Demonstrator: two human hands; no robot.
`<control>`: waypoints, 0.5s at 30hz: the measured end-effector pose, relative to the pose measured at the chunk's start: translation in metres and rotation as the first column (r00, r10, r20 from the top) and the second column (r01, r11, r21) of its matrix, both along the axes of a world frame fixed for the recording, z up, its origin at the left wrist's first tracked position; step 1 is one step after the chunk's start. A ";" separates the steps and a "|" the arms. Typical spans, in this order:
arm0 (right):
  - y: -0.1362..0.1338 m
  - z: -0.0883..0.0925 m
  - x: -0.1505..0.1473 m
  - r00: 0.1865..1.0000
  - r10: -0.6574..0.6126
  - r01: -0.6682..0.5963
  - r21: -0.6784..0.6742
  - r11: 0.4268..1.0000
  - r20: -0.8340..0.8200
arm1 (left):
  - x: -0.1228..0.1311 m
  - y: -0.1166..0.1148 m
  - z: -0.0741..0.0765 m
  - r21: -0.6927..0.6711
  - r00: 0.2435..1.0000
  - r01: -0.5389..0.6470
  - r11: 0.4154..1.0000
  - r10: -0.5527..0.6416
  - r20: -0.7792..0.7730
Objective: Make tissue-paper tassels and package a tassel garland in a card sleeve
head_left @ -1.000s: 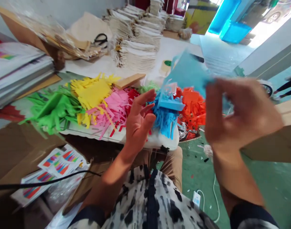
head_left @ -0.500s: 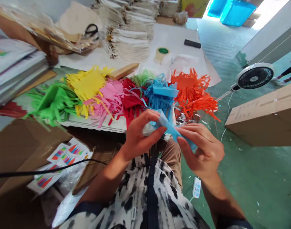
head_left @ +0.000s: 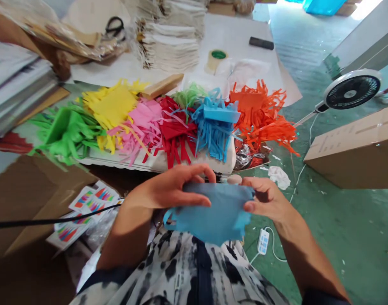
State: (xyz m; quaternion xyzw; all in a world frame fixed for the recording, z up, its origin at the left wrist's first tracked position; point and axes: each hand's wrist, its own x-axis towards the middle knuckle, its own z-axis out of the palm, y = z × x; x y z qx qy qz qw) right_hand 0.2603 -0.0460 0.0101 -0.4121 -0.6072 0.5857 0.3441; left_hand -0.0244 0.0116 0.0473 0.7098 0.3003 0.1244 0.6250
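Note:
A piece of blue tissue paper with a fringed edge is stretched between my two hands, above my lap. My left hand grips its left side, thumb in front and fingers partly hidden behind. At the other end, my right hand pinches the paper's upper right corner. On the table edge beyond lie fringed paper bundles in a row: green, yellow, pink, red, blue and orange.
Tape, a black bar-shaped object, scissors and stacked white bundles are on the table. To the right stand a fan and a cardboard box; a power strip lies on the floor.
The blue paper has gone from a narrow folded strip to a wider spread sheet. Both hands have come lower and closer to my body, and the view has shifted slightly.

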 end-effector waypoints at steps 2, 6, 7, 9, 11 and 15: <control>0.008 -0.004 0.002 0.999 -0.032 0.034 -0.083 0.996 0.035 | -0.005 0.012 -0.006 0.277 0.975 -0.163 0.947 0.198 -0.102; 0.037 -0.019 0.003 0.911 -0.208 0.210 0.033 0.977 0.357 | -0.004 0.034 -0.024 0.731 0.801 -0.388 0.561 0.597 -0.033; 0.045 -0.025 0.003 0.869 -0.251 0.235 0.089 0.968 0.427 | 0.000 0.036 -0.029 0.796 0.763 -0.406 0.450 0.646 0.023; 0.057 -0.037 0.003 0.797 -0.299 0.243 0.174 0.954 0.524 | 0.008 0.033 -0.039 0.868 0.783 -0.378 0.323 0.611 0.114; 0.064 -0.047 0.004 0.738 -0.325 0.224 0.239 0.945 0.591 | 0.020 0.021 -0.053 0.897 0.909 -0.242 0.369 0.409 0.077; 0.058 -0.048 0.002 0.530 -0.398 0.164 0.370 0.915 0.749 | 0.041 -0.007 -0.095 0.865 0.979 0.080 0.496 0.122 -0.161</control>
